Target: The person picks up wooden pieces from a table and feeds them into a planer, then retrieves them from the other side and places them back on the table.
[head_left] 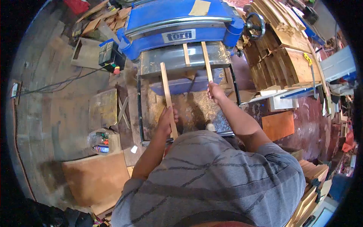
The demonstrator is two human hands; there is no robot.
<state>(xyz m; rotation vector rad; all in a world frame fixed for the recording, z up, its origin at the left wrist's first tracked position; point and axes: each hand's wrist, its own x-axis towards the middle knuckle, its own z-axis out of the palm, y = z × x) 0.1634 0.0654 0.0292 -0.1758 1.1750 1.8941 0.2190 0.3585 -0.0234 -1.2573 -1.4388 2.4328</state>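
Observation:
My left hand (167,119) is wrapped round a long narrow wood strip (165,83), whose far end lies over the front of the machine's metal bed. My right hand (215,92) grips the near end of a second wood strip (207,62); its far end reaches under the blue thickness planer (177,26). Between them, a third wood strip (186,56) sticks out of the planer onto the metal bed (155,60), touched by neither hand. Wood shavings are scattered on the bed.
At right, stacked boards (276,64) stand beside the planer's handwheel (255,26). A switch box (111,56) with a red button and trailing cable is at left. An orange board (278,125) and a brown panel (98,178) lie low on either side. Sawdust covers the floor below.

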